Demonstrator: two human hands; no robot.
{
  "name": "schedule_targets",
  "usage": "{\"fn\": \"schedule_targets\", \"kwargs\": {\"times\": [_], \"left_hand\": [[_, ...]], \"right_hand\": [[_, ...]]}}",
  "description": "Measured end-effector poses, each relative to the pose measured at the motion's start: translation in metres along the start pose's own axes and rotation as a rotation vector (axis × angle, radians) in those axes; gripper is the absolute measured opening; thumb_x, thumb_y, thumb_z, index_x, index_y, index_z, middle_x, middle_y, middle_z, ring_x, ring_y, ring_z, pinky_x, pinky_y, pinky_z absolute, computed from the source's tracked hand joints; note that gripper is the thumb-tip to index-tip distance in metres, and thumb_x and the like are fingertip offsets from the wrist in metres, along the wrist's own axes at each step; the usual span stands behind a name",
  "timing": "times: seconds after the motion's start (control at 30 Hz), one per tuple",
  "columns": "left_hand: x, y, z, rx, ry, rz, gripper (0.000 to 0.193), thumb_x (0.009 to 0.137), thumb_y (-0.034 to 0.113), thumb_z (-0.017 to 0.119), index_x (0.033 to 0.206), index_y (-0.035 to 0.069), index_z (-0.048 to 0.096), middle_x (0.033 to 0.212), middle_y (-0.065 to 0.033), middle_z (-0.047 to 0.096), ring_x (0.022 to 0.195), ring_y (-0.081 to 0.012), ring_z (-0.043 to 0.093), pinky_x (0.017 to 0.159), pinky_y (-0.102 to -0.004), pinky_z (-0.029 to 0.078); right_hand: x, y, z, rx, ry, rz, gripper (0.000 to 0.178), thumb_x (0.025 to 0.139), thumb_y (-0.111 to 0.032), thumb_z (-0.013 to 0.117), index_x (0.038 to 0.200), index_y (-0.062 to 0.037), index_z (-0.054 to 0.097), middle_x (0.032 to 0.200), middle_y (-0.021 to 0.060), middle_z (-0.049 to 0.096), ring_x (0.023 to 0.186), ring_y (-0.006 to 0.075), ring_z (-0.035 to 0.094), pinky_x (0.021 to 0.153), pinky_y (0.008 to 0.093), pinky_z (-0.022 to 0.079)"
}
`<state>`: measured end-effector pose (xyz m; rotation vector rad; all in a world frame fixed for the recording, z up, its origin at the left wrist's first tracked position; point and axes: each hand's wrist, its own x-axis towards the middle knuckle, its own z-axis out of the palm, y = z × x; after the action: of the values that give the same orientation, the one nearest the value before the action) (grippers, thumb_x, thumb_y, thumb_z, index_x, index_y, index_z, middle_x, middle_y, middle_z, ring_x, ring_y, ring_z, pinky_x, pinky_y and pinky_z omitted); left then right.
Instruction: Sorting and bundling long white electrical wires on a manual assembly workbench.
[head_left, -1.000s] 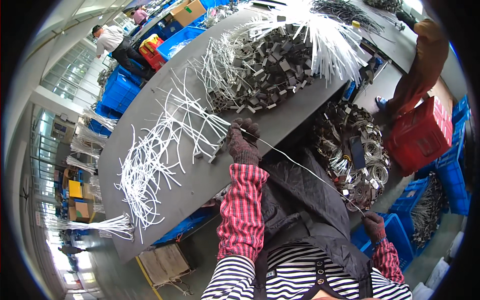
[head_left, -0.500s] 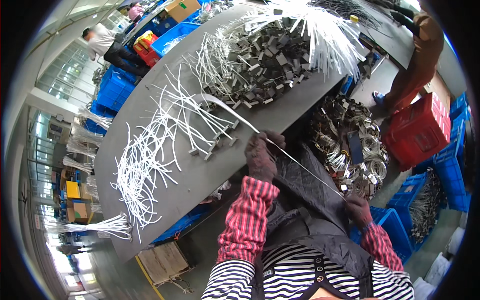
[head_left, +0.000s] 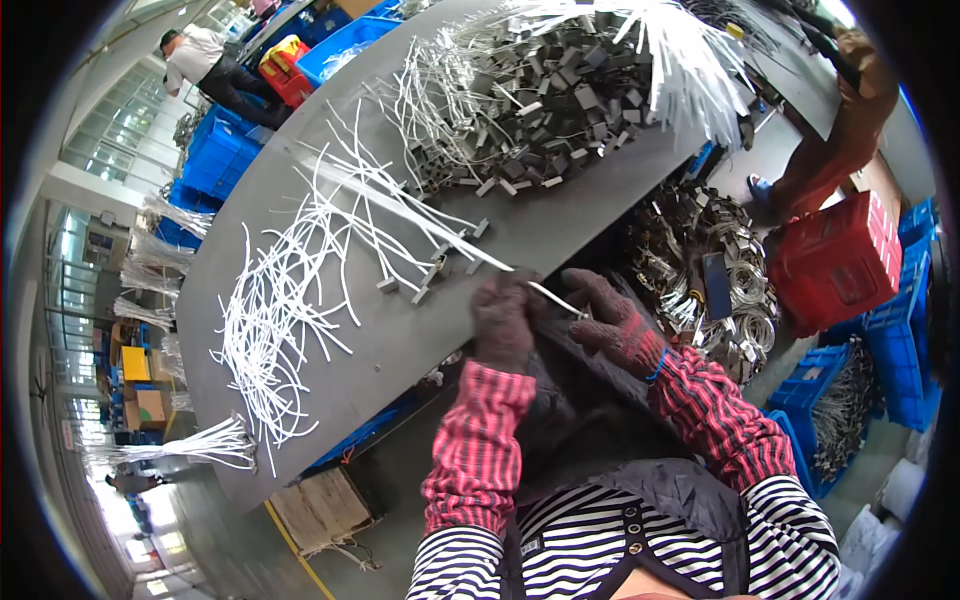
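Observation:
My left hand (head_left: 503,318), in a dark glove, is closed around a white cable (head_left: 550,295) near the table's front edge. One long white end runs from that fist over the table to the upper left. The cable's short end points right, to my right hand (head_left: 622,328), also gloved, whose thumb and fingers are bent about the tip. A small detail at the tip is too small to make out. Beyond the left hand lie white cables with small grey blocks (head_left: 420,295) on their ends. A tangled pile of white cables (head_left: 270,340) spreads to the left.
A big heap of grey blocks with cables (head_left: 540,110) covers the far table (head_left: 400,350). Coiled cables and metal parts (head_left: 735,310) lie at my right, beside a red crate (head_left: 835,260) and blue crates (head_left: 905,320). One person (head_left: 205,65) stands far left, another (head_left: 850,130) at right.
My right hand has come back from the lower right, up close to the left hand. The thin stretched length between the hands is now short. My left hand has shifted slightly left.

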<state>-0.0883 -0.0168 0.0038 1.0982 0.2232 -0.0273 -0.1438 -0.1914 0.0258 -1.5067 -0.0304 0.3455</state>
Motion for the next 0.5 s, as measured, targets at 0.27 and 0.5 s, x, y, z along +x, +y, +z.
{"fn": "schedule_targets", "kwargs": {"times": [0.27, 0.5], "left_hand": [[0.077, 0.043, -0.079, 1.153, 0.22, 0.309, 0.028, 0.095, 0.031, 0.061, 0.1, 0.004, 0.069, 0.093, -0.0181, 0.069, 0.077, -0.027, 0.067, 0.069, -0.0406, 0.051], [0.148, 0.047, -0.337, 2.511, 0.541, -0.145, 0.018, 0.093, 0.018, 0.056, 0.097, 0.005, 0.069, 0.097, -0.0145, 0.069, 0.082, -0.0253, 0.07, 0.062, -0.0409, 0.057]], "right_hand": [[0.112, -0.029, 0.045, -0.189, 0.072, -0.271, 0.062, 0.085, -0.017, 0.073, 0.14, -0.0081, 0.046, 0.109, 0.0094, 0.062, 0.087, 0.0175, 0.063, 0.076, 0.033, 0.054], [0.195, -0.03, 0.026, -1.227, 0.278, -0.549, 0.051, 0.078, -0.01, 0.066, 0.127, -0.0212, 0.059, 0.129, 0.0106, 0.057, 0.096, 0.0367, 0.066, 0.08, 0.0472, 0.055]]}}
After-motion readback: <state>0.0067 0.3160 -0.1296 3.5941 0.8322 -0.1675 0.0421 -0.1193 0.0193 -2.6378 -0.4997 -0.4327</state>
